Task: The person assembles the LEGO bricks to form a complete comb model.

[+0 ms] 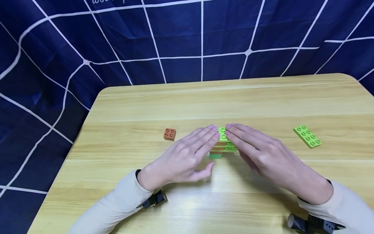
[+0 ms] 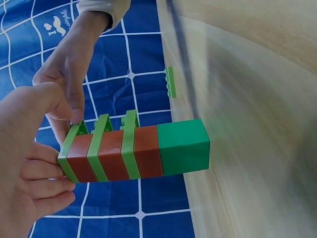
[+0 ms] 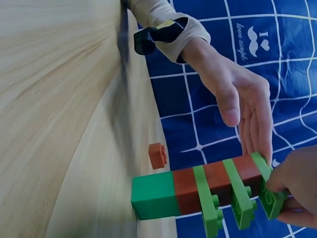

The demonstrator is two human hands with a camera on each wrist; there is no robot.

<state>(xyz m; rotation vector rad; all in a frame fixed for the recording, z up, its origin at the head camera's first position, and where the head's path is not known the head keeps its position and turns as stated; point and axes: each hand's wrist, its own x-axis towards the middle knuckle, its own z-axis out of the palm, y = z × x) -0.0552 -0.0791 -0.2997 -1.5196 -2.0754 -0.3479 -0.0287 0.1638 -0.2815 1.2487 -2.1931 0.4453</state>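
Note:
A small tower stands upright on the table, built of toy bricks: a green brick [image 3: 154, 196] at its foot, with red-brown bricks [image 2: 113, 156] and light green plates [image 2: 130, 148] alternating above. The plates jut out to the right. My left hand [image 1: 187, 152] rests straight fingertips on the left edge of the top plate [image 1: 222, 132], its thumb held apart from the tower. With my right hand [image 1: 268, 152] I pinch that plate's jutting end, thumb at its edge and straight fingers over the top.
A loose red-brown brick [image 1: 169, 134] lies left of the tower. Further right is a loose light green plate [image 1: 307, 136]. A dark blue curtain [image 1: 181, 39] with white lines hangs behind the wooden table [image 1: 122, 107].

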